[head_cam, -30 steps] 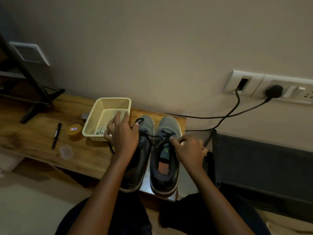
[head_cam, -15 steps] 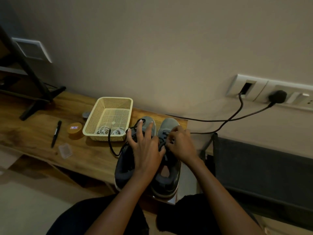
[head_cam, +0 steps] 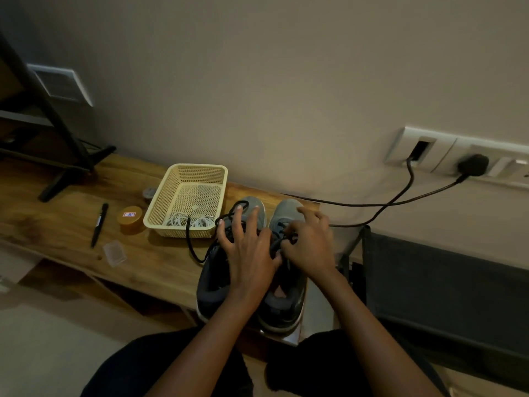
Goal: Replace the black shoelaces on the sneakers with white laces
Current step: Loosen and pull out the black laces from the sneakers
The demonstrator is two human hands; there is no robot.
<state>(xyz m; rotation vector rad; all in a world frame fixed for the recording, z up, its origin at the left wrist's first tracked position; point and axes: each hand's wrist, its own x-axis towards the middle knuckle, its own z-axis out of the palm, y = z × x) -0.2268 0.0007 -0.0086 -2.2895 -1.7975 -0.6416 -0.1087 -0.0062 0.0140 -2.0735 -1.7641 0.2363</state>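
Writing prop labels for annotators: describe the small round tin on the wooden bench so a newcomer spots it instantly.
Along the wall runs a long wooden bench with a cream mesh basket on it. The tin stands just left of the basket's near corner, between it and a black pen. Its orange-brown colour and the small white label on its lid set it apart.

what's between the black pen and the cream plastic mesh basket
A small round orange container with a labelled lid sits between the black pen and the cream basket, per the head view.
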